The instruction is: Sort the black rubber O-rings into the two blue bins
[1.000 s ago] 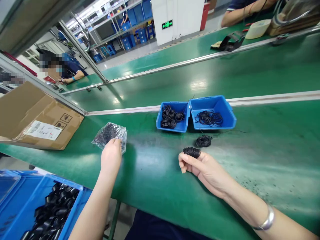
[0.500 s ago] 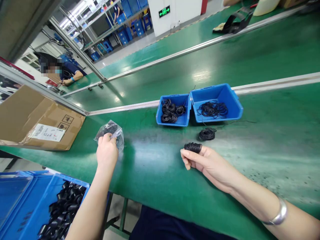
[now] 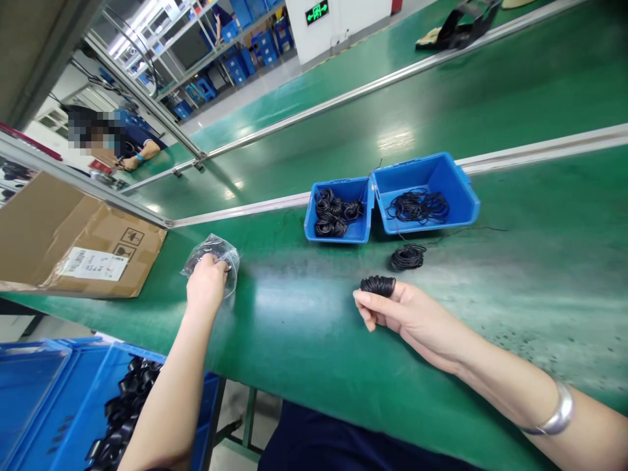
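Black rings or coils [image 3: 377, 286] are bunched round a finger of my right hand [image 3: 400, 307], which is closed on them above the green table. My left hand [image 3: 209, 281] reaches into a clear plastic bag [image 3: 230, 256] with dark contents; its fingertips are partly hidden there, and what they grip cannot be made out. A loose black coil [image 3: 407, 257] lies just beyond my right hand. Behind it stand a small blue bin [image 3: 338, 239] holding several black coils and a larger blue bin [image 3: 454, 190] with loose black rings or cord.
An open cardboard box [image 3: 98, 245] stands on the table at the left. Below it, a blue crate [image 3: 73, 418] contains black curved parts. A metal rail [image 3: 255, 209] crosses behind the bins. Another person [image 3: 142, 147] sits at the far left.
My left hand has moved slightly deeper into the plastic bag. My right hand keeps its hold on the black rings. The view has shifted a little.
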Motion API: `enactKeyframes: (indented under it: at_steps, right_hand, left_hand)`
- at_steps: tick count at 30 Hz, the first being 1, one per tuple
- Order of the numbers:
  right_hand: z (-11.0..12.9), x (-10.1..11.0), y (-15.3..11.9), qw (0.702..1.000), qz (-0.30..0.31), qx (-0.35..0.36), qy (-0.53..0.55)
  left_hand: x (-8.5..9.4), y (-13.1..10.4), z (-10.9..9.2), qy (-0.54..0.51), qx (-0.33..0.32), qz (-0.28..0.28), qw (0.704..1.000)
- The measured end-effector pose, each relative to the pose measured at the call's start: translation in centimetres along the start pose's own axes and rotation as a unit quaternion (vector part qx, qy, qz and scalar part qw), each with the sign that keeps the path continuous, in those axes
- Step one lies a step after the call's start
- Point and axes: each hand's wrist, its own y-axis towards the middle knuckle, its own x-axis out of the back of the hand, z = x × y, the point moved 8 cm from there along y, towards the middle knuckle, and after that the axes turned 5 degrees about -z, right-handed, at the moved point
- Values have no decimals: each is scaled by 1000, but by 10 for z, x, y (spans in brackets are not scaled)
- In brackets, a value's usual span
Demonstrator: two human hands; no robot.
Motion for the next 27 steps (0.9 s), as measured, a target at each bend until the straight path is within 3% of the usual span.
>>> enactKeyframes:
  at_steps: [6, 11, 13, 16, 18, 21, 25, 27]
  right_hand:
    - [0, 0, 0, 1000, -1, -2, -3]
    - [2, 0, -1, 1000, -5, -1, 1]
    - [2, 0, -1, 1000, -3, 2, -1]
    - [1, 1, 0, 1000, -5, 5, -5]
    - [-1, 3, 1, 1000, -14, 4, -1]
    - [-4, 3, 1, 1000, -23, 6, 0]
    - [-4, 0, 0, 1000, -18, 14, 10]
    - [-4, -1, -1, 999, -10, 12, 31]
  left_hand:
    - [4, 20, -1, -28, -99, 7, 995]
    - [11, 13, -15, -62, -155, -16, 986]
    - [28, 2, -22, -86, -169, -56, 980]
    - [71, -22, -34, -154, -190, -144, 959]
    - [97, -37, -47, -221, -198, -162, 941]
    - [117, -54, -84, -381, -213, -94, 895]
    - [118, -74, -158, -565, -257, 70, 781]
    - [115, -78, -185, -610, -256, 119, 740]
